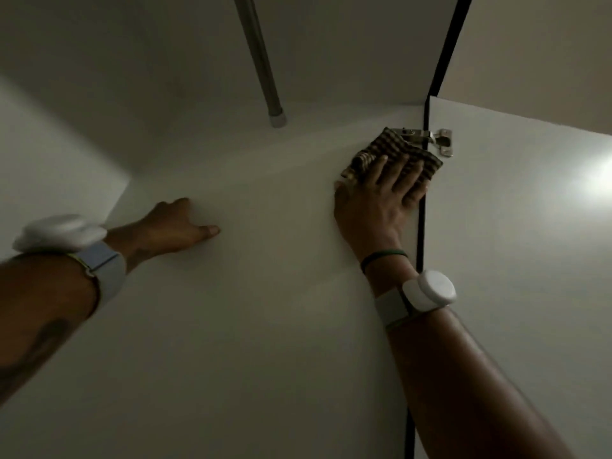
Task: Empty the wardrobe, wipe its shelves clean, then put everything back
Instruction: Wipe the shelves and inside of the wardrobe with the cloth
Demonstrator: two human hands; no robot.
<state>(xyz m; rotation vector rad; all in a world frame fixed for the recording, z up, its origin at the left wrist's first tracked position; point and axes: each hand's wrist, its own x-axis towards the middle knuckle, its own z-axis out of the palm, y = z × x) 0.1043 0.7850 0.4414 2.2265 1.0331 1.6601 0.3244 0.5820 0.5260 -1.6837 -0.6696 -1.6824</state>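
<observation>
I look at the white inner side wall (271, 293) of the wardrobe. My right hand (381, 200) presses a dark checked cloth (374, 150) flat against that wall with straight, spread fingers, just below the metal door hinge (427, 139). My left hand (172, 226) leans on the same wall farther left; its thumb points right and its fingers are hidden behind the hand. Nothing shows in the left hand.
A metal hanging rail (261, 61) ends in a white socket on the wall above the hands. The open wardrobe door (516, 226) stands at the right, with a dark gap along the hinge edge. Both wrists carry white bands.
</observation>
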